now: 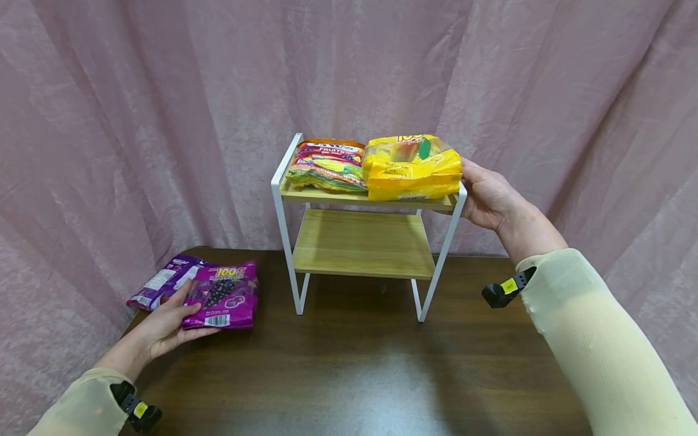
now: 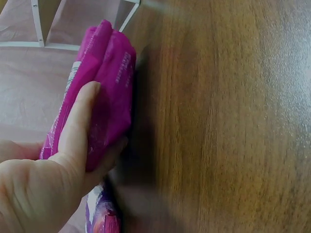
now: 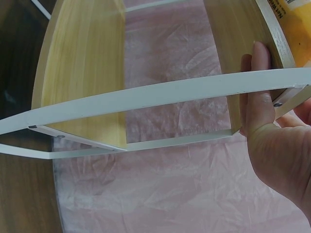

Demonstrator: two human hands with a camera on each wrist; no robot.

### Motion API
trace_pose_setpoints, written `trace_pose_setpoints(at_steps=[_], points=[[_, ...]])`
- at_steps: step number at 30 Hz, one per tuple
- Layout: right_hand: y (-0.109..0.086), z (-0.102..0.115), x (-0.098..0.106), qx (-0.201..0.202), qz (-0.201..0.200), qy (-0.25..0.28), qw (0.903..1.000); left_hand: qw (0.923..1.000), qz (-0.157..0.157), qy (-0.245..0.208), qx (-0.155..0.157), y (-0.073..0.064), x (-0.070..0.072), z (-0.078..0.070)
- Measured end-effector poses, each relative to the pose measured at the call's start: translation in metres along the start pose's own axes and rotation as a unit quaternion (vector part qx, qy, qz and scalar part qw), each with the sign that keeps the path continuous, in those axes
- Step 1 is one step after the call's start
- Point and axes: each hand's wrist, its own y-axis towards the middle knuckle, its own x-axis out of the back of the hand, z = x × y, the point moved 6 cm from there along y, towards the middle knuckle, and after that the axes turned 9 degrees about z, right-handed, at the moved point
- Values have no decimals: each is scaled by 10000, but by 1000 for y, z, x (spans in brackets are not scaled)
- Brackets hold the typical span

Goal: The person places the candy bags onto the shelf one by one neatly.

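At lower left, a bright purple bag (image 1: 231,298) is sticking out right of the left hand (image 1: 169,324), which is pinching it. Right of centre, the right hand (image 1: 487,197) is gripping the shelf (image 1: 364,242) beside a yellow bag (image 1: 412,172).

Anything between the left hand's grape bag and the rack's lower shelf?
Sideways, the white left-side frame stands between the grape bag and the lower shelf. Around through the front, nothing visible blocks it.

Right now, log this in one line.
left hand: holds purple grape bag | right hand: grips upper shelf, right end | upper shelf: multicoloured bag left, yellow bag right | table, left side: second purple bag
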Motion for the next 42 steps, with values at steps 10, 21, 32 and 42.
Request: trace_pose_setpoints(at_steps=[10,21,32,42], points=[[1,0,-2,24,105,46,9999,9997,-123,-188,77,1,1,0],[-1,0,0,-15,-75,100,9999,9987,-314,401,60,1,1,0],[0,2,-1,40,19,75,10000,9982,-305,514,-11,-1,5,0],[0,0,-1,14,40,155,9999,9977,-281,527,-305,-4,7,0]])
